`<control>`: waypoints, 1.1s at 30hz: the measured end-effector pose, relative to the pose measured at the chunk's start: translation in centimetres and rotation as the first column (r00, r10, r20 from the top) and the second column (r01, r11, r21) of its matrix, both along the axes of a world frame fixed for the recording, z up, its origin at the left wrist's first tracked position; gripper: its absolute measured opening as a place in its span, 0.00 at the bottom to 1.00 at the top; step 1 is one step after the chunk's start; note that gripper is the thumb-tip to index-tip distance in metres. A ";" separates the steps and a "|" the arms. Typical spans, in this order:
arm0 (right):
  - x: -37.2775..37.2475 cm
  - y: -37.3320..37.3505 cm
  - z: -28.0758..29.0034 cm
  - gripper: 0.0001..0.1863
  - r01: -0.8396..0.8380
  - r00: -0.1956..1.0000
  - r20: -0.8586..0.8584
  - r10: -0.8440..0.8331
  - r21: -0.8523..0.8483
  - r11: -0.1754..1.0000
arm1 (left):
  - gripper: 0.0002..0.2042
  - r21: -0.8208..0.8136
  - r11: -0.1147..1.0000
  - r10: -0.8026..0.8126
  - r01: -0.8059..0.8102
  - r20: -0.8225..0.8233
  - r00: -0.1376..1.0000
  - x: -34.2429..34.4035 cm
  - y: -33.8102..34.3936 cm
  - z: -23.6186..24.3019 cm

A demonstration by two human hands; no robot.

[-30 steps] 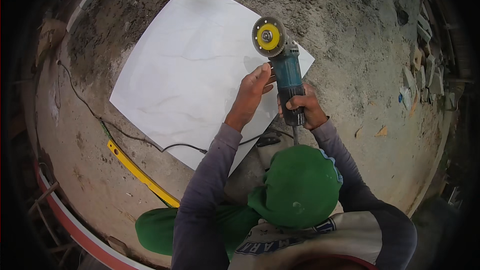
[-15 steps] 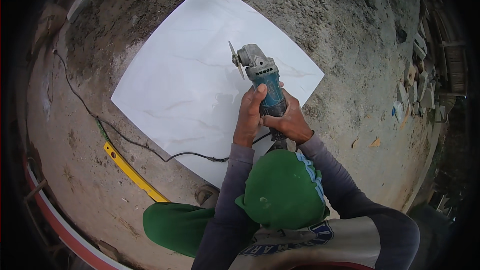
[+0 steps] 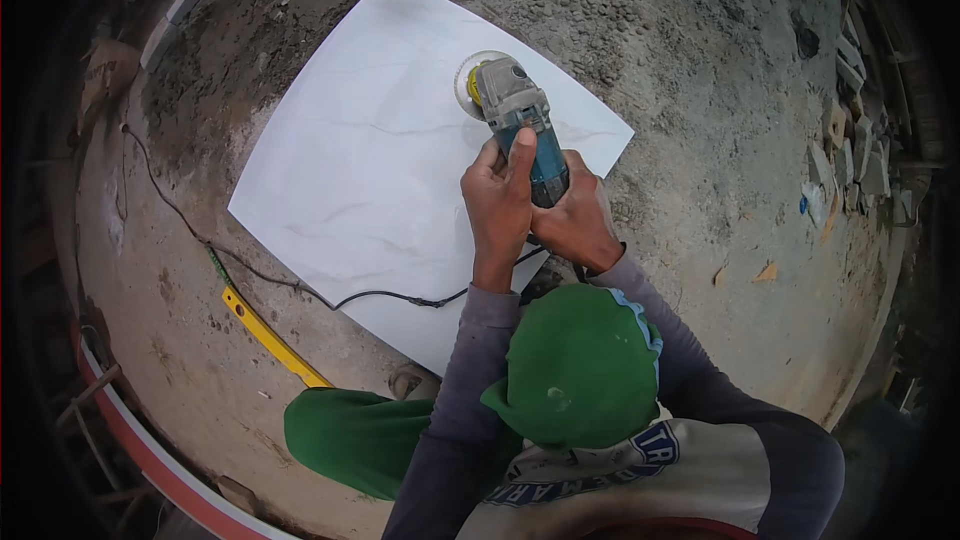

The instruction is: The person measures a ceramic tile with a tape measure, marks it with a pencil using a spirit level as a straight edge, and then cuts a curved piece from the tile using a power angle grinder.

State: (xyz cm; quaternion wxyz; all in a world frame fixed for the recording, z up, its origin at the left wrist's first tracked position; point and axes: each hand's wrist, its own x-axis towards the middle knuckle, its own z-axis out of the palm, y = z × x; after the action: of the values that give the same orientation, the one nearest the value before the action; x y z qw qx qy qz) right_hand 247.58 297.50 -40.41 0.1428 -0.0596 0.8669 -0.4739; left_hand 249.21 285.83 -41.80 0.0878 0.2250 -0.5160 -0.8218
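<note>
Both of my hands are wrapped round a teal and grey angle grinder (image 3: pixel 513 95), held over a large white tile with faint grey veins (image 3: pixel 350 170). My left hand (image 3: pixel 498 220) grips the body's left side, its thumb lying along the top. My right hand (image 3: pixel 585 218) closes round the rear part from the right. At the tool's far left end is a round cutting disc (image 3: pixel 464 86) with a yellow centre; the grinder's head covers part of it. Whether the disc touches the tile I cannot tell. A black cord (image 3: pixel 400 297) runs from the grinder leftward across the tile.
A yellow spirit level (image 3: pixel 270 340) lies on the ground left of my green-clad knee (image 3: pixel 350 435). Rough, crumbly ground (image 3: pixel 600 40) borders the tile's far side. Broken tile pieces (image 3: pixel 860 165) are piled at the right. A red and white beam (image 3: pixel 160 470) curves along the lower left.
The grinder has turned in my hands: its disc, nearly edge-on before, now shows its face. The tool's head has moved slightly farther away. Both hands keep their hold.
</note>
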 end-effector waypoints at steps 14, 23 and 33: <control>-0.1 3.9 -0.1 0.39 -0.030 0.993 -0.101 0.053 0.218 0.976 | 0.22 -0.146 0.989 0.032 -0.029 0.017 0.999 -0.7 4.2 -0.3; 0.4 3.8 0.4 0.36 -0.063 0.988 -0.114 0.107 0.336 0.940 | 0.26 -0.249 0.961 0.144 -0.124 0.064 0.988 -0.1 4.6 -2.0; 0.7 3.9 -0.2 0.38 -0.044 0.991 -0.102 0.088 0.372 0.927 | 0.27 -0.268 0.961 0.113 -0.072 0.141 0.984 -0.1 4.5 -1.7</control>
State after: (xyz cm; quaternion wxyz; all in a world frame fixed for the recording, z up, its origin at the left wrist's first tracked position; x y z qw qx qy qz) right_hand 248.29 301.41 -40.63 0.1162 -0.0887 0.9448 -0.2932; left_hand 249.07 290.29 -43.50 0.1149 0.2986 -0.6142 -0.7214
